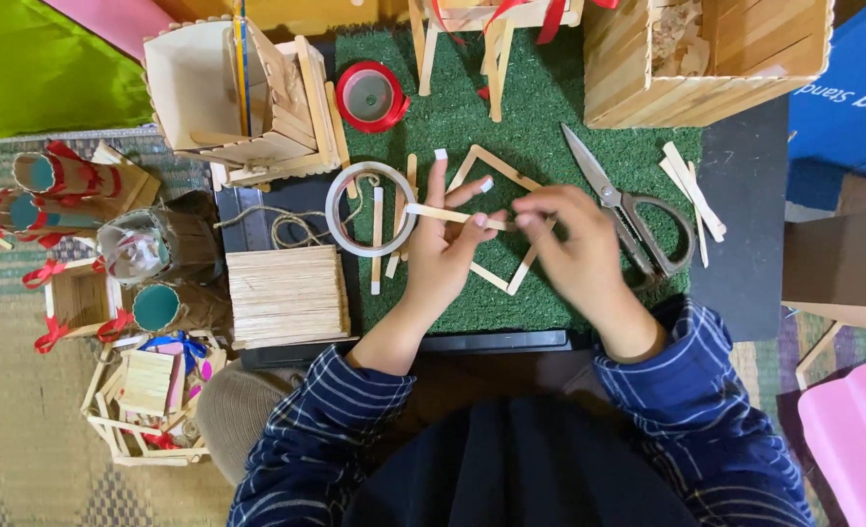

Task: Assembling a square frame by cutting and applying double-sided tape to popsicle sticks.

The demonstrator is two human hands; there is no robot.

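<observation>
Left hand (443,259) and right hand (574,244): both pinch one flat wooden stick (449,214), held just above the square stick frame (498,219) on the green turf mat (550,107).

Risks, as judged: the stick may slip from the fingertips or land crooked on the frame; a nudge could shift the frame's light joints.

Count: one clear tape ring (369,209) left of the hands; one red tape roll (371,97); one pair of scissors (628,210) at right; one stack of sticks (286,296); loose sticks beside the scissors, number unclear.
</observation>
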